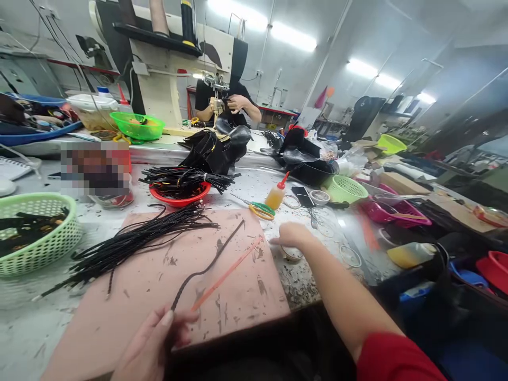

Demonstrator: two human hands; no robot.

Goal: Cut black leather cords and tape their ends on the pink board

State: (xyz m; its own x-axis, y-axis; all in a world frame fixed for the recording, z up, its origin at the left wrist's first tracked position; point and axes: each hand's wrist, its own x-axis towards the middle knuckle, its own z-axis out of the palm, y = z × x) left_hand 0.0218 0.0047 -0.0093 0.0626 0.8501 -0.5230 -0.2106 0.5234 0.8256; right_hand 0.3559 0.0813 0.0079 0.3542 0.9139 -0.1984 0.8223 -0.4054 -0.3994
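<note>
My left hand (pixel 159 333) is closed at the near edge of the pink board (pixel 146 312), pinching one end of a black braided cord (pixel 206 270). The cord runs up across the board in a loose curve. Beside it lies a narrow orange-red strip (pixel 227 276), its near end by my left fingers. My right hand (pixel 294 235) is just past the board's right edge, above a small round roll or dish (pixel 292 255). Its fingers are bent down, blurred and mostly hidden. A bundle of black braided cords (pixel 138 241) lies across the board's upper left.
Behind the board stand a red bowl (pixel 180 198) with black cords, scissors (pixel 262 210) and a glue bottle (pixel 275 196). A green basket (pixel 37 235) is at left. Black leather pieces (pixel 214 151) lie farther back. Across the table, a person's hands (pixel 234 103) work at a sewing machine (pixel 174 69).
</note>
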